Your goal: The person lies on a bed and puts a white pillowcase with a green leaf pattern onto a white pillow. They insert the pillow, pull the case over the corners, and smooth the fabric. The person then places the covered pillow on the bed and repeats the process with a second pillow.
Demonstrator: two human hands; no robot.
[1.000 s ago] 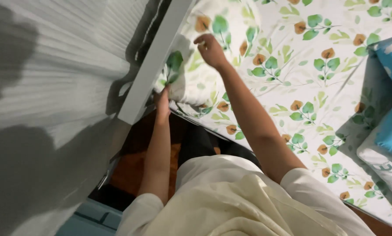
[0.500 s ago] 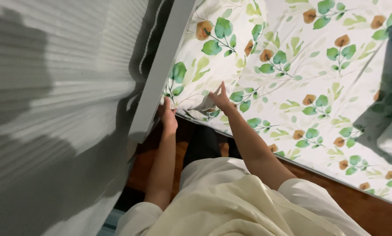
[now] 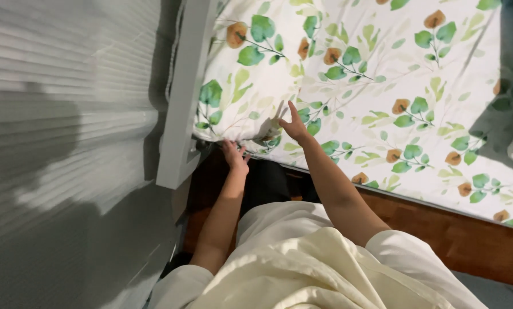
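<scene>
We see a white cotton bedsheet (image 3: 354, 97) patterned with green leaves and orange flowers, above a reddish-brown wooden bed frame (image 3: 468, 240).

single head view, looking steeply down, close over the bed corner (image 3: 239, 123) and wooden frame (image 3: 456, 229)

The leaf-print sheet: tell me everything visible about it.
The sheet is white cloth printed with green leaves and orange blooms, spread over the mattress and mostly smooth, with slight creases near the corner. Its edge hangs down over the wooden bed frame. The right hand presses on its top near the corner; the left hand touches its lower edge beside the white headboard.
</scene>
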